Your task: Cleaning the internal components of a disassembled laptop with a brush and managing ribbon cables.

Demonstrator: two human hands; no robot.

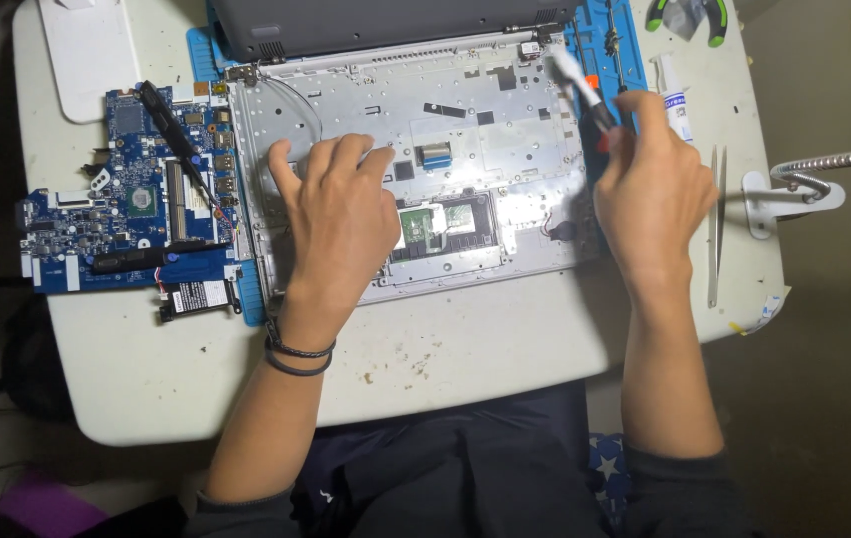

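An opened laptop base (485,120), silver inside, lies on a white table (445,359). My left hand (341,224) rests flat on the base's left-middle part, fingers spread, holding nothing. My right hand (650,194) is at the base's right edge and grips a screwdriver (577,82) with a white shaft and dark handle, its tip pointing up-left toward the laptop's right hinge corner. The laptop's dark lid (386,22) stands open at the back.
A blue motherboard (132,204) with black speaker strips lies left of the laptop. A blue work mat (613,45) sits under the laptop. Tweezers (715,224), a small white tube (675,95), a lamp's metal gooseneck (829,164) and green-handled pliers (685,18) are at the right.
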